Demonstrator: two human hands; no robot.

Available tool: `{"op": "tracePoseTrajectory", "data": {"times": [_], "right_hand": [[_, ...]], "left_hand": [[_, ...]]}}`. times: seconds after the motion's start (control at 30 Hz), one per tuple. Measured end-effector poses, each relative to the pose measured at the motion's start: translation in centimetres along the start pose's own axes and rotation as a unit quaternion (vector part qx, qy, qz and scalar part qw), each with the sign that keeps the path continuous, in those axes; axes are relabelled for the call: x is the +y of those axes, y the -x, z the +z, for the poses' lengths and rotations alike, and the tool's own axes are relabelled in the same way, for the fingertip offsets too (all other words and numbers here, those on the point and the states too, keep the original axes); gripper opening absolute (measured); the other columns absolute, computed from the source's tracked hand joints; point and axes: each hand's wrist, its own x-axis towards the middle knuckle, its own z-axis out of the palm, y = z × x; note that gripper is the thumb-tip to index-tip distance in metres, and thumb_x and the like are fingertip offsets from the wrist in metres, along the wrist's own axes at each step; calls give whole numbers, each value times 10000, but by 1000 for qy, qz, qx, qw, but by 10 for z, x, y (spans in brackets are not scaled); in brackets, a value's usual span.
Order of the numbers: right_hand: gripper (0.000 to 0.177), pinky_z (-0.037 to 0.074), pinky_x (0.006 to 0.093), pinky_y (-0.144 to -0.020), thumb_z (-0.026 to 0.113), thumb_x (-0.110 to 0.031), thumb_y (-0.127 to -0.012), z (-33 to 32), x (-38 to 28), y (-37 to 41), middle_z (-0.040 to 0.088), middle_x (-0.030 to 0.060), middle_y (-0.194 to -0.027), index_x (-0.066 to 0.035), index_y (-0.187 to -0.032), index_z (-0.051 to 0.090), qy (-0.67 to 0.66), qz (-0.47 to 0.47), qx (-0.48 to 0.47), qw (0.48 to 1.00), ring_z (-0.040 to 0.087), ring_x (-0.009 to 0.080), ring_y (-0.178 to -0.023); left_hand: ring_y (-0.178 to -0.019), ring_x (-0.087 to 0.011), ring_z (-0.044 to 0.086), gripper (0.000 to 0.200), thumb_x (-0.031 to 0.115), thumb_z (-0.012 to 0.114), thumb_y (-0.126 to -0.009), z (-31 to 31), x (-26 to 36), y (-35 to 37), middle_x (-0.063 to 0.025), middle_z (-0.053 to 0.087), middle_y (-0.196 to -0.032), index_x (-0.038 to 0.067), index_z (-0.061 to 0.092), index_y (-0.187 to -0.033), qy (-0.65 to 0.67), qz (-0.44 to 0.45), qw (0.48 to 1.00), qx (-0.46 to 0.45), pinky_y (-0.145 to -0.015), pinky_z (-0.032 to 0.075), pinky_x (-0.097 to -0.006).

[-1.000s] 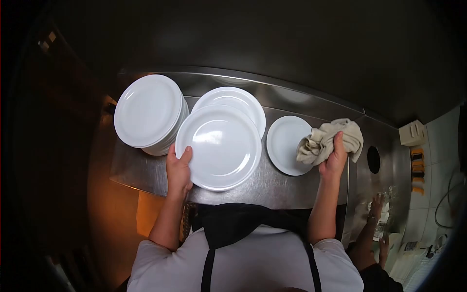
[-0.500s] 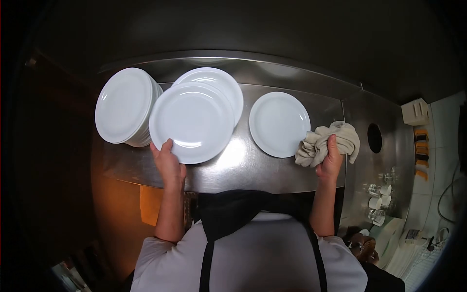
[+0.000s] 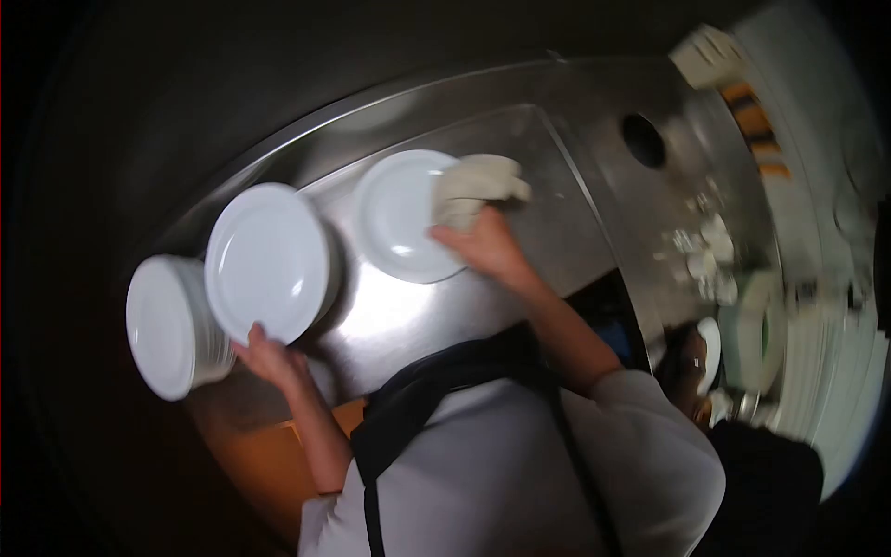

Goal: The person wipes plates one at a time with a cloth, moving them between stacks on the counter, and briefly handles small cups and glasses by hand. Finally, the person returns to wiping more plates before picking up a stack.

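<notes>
My left hand (image 3: 269, 360) grips the near rim of a round white plate (image 3: 267, 265), thumb on top and fingers underneath. That plate covers most of what lies below it, with another white edge showing at its right. On its left stands a stack of white plates (image 3: 160, 327). My right hand (image 3: 489, 243) is closed on a bunched beige cloth (image 3: 475, 186), slightly blurred. The cloth lies over the right side of a single white plate (image 3: 399, 218) on the steel counter.
The stainless steel counter (image 3: 371, 320) has a raised back edge. A round dark hole (image 3: 643, 140) is in the steel surface at the right. Beyond it are small glass and white containers (image 3: 710, 255), orange-and-black items (image 3: 754, 125) and a pale block (image 3: 707, 58).
The whole view has turned and shifted. My left hand has brought its plate over the one behind it. My right hand has moved the cloth left, further over the single plate.
</notes>
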Motion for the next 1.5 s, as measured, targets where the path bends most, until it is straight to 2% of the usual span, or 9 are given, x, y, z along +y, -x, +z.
{"op": "tracePoseTrajectory", "data": {"times": [0.17, 0.47, 0.57, 0.67, 0.77, 0.93, 1.3, 1.37, 1.5], "right_hand": [[795, 469, 420, -995, 840, -387, -753, 21, -16, 0, 617, 252, -1231, 38, -1319, 478, 75, 35, -23, 996, 601, 390, -1168], [849, 467, 453, -982, 842, -424, -741, 36, -11, 26, 587, 246, -1209, 6, -1358, 447, 74, 9, 54, 996, 582, 423, -1123], [789, 468, 435, -975, 850, -400, -729, 40, 0, 21, 587, 207, -1167, -49, -1345, 505, 220, -112, 176, 953, 569, 394, -1114], [620, 468, 421, -962, 852, -369, -734, 9, -1, 35, 582, 182, -1168, -56, -1215, 618, 179, -74, 227, 954, 567, 355, -1116], [500, 514, 411, -883, 828, -325, -774, -48, 25, 55, 634, 184, -1064, -9, -1118, 651, 167, 20, 312, 935, 634, 327, -1007], [357, 554, 367, -757, 800, -254, -821, -130, 62, 58, 691, 157, -935, -10, -1045, 665, 47, 71, 403, 911, 673, 266, -848], [247, 529, 331, -638, 789, -213, -838, -300, 143, 23, 693, 126, -809, -12, -938, 686, -18, 10, 404, 915, 656, 212, -678], [246, 527, 329, -633, 786, -214, -839, -335, 151, 22, 692, 130, -810, -11, -931, 684, -28, 17, 411, 911, 658, 210, -682], [249, 526, 360, -618, 775, -237, -845, -398, 150, 36, 685, 156, -823, -16, -900, 675, -3, 45, 438, 898, 666, 256, -677]], "left_hand": [[-1263, -334, 503, 622, 2, 492, -912, 11, 2, 12, -232, 440, -1455, -43, 292, -1499, -43, 13, 997, -60, -1081, 400, -446], [-1369, -333, 380, 650, 302, 471, -1031, -8, 10, 21, -238, 340, -1522, 3, 199, -1540, -54, 2, 992, -110, -1148, 274, -433], [-1161, -257, 474, 537, 396, 452, -1038, -48, -24, 35, -171, 485, -1223, 20, 357, -1410, -168, 48, 981, -81, -1012, 354, -405], [-671, -106, 454, 294, 352, 505, -1026, -84, -54, 58, 6, 445, -752, 71, 469, -1105, -65, -40, 970, -230, -612, 344, -250], [-585, -82, 411, 265, 332, 565, -1001, -89, -52, 61, 36, 395, -652, 76, 498, -1021, -52, -121, 889, -439, -549, 306, -221], [-596, -39, 337, 312, 336, 621, -969, -22, -36, 90, 62, 363, -662, 50, 497, -979, 62, -99, 840, -531, -561, 248, -202], [-648, -50, 396, 216, 191, 646, -894, 180, -55, 262, 36, 459, -767, 34, 516, -966, -112, -27, 776, -620, -573, 304, -194], [-691, -57, 440, 199, -35, 627, -833, 218, -54, 309, 14, 495, -853, 54, 556, -996, -205, -61, 746, -631, -631, 366, -209], [-621, -103, 520, 282, 85, 729, -876, 292, -76, 401, -24, 589, -684, 41, 598, -1122, -330, 33, 582, -742, -573, 437, -267]]}}
